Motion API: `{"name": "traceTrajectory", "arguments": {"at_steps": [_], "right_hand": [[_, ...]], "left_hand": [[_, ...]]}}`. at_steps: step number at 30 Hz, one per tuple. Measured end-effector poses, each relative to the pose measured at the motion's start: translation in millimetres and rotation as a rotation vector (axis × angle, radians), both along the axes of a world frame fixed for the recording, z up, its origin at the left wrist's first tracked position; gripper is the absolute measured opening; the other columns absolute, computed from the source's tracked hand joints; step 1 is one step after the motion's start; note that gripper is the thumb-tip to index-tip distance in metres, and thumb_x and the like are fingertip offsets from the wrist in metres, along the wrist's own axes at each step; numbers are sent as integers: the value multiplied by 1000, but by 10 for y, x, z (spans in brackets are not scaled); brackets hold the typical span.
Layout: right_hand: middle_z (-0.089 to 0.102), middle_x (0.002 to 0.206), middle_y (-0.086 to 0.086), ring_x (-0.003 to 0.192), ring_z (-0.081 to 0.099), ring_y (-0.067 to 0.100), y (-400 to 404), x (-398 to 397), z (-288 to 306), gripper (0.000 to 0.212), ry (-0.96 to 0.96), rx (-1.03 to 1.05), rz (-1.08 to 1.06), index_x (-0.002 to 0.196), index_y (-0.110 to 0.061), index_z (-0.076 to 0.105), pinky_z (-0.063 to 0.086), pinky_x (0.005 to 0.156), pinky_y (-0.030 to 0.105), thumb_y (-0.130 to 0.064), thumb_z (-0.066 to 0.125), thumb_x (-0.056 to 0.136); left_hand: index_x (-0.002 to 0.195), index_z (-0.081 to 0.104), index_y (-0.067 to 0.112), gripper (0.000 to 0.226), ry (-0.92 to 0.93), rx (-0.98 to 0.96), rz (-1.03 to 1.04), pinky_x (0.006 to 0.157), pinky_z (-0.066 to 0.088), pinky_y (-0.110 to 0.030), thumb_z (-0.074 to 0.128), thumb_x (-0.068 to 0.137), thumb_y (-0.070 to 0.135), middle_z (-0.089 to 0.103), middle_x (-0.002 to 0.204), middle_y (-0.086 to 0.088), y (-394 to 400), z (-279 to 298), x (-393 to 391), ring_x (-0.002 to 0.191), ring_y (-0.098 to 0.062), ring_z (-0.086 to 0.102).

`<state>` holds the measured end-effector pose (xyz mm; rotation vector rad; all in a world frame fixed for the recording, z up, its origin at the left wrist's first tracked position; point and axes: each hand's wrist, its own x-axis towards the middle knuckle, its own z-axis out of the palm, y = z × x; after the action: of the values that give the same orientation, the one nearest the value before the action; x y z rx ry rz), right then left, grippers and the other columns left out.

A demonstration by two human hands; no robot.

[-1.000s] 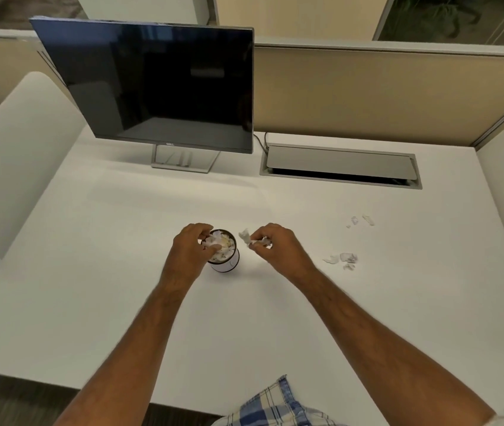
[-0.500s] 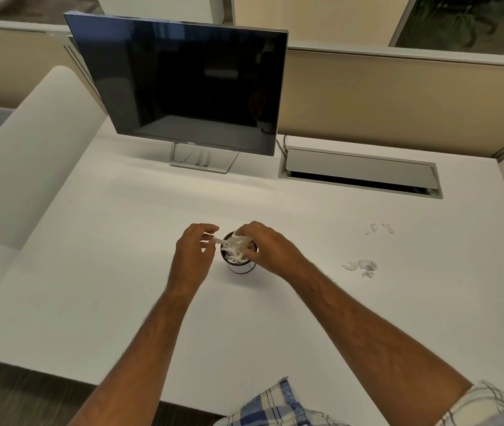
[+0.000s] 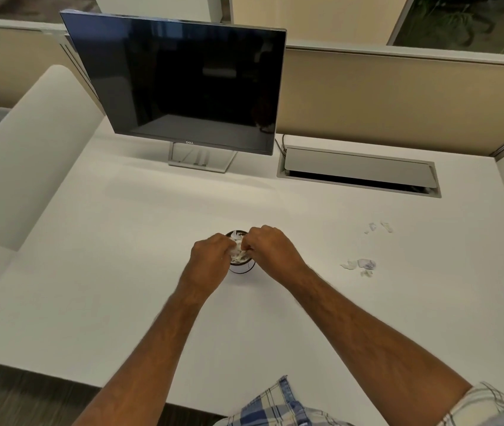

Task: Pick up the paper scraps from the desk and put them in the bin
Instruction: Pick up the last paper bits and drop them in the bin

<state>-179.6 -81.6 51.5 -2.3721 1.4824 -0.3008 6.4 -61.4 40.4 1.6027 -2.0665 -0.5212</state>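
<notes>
A small round bin [image 3: 242, 269] with a white wall and dark rim stands mid-desk, stuffed with white paper scraps [image 3: 238, 253]. Both hands meet over its mouth. My left hand [image 3: 210, 256] covers the bin's left rim, its curled fingers dug into the scraps. From the right, my right hand [image 3: 270, 247] pinches scraps at the top of the pile with curled fingers. More loose scraps [image 3: 359, 265] lie on the white desk [image 3: 121, 272] to the right, and a few tiny bits [image 3: 379, 227] sit farther back.
A dark monitor [image 3: 180, 84] on a silver stand rises at the back left. A grey cable hatch [image 3: 358, 169] is set into the desk at the back right. Beige partitions close the back, and a white side panel [image 3: 20, 155] stands to the left.
My right hand carried scraps from the desk beside the bin to over its mouth. My left hand opened briefly, then closed in over the rim. Both hands now meet on the pile.
</notes>
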Motion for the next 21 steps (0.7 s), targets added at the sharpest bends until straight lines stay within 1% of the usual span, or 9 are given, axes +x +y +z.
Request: {"name": "traceTrajectory", "arguments": {"at_steps": [2,4,5,7,9,11,14,17,21], "right_hand": [[67,84,-4,78,59,23,-11,34,8,14,145,-87,39,85,-23,70,36,68,35,-13,62,89],[65,80,-3,77,55,23,-2,52,6,20,225,-118,70,81,-21,68,28,67,36,-6,57,89],[64,82,-3,80,54,23,11,51,-20,23,242,-120,85,83,-20,69,27,68,37,-4,55,89],[60,93,-2,89,50,23,51,37,-92,27,243,-111,90,94,-19,72,28,71,39,-2,52,90],[54,103,-1,95,47,23,95,19,-154,30,239,-93,58,104,-19,72,31,75,40,-5,49,90],[51,111,0,99,46,24,126,-6,-194,34,219,-60,30,108,-20,71,31,77,40,-6,45,90],[51,118,0,104,48,24,157,-96,-175,39,97,-17,-36,114,-23,70,29,81,38,-4,47,89],[52,119,-2,106,48,21,207,-273,-145,41,-66,37,-154,113,-27,68,32,86,38,-2,52,84],[52,113,-4,105,48,19,293,-627,-177,39,-214,115,-290,108,-26,66,35,94,40,-2,52,81]], "left_hand": [[106,72,26,37,-153,29,-64,98,48,-44,53,87,0,74,105,8,8,22,-65,94,-15,69],[113,65,32,42,-268,125,-91,113,28,-46,47,88,3,71,113,14,29,29,-123,107,-9,64],[115,63,32,41,-325,141,-106,114,22,-48,45,89,7,70,115,14,35,18,-137,111,-10,63],[120,63,31,41,-414,154,-149,115,18,-51,38,89,23,69,118,12,45,4,-150,117,-14,60],[125,63,31,57,-454,172,-193,115,17,-54,23,85,39,68,124,9,41,17,-180,123,-16,56],[125,62,31,63,-486,166,-222,116,18,-55,17,83,45,67,125,8,20,36,-207,125,-17,54],[123,63,30,46,-535,130,-242,115,19,-56,33,90,39,70,118,8,-31,59,-212,122,-19,54],[101,71,28,23,-540,44,-166,111,25,-53,51,89,29,72,98,8,-42,90,-213,110,-21,60],[80,71,24,20,-599,-25,-69,108,29,-47,53,89,29,69,84,9,-43,149,-262,99,-19,61]]}}
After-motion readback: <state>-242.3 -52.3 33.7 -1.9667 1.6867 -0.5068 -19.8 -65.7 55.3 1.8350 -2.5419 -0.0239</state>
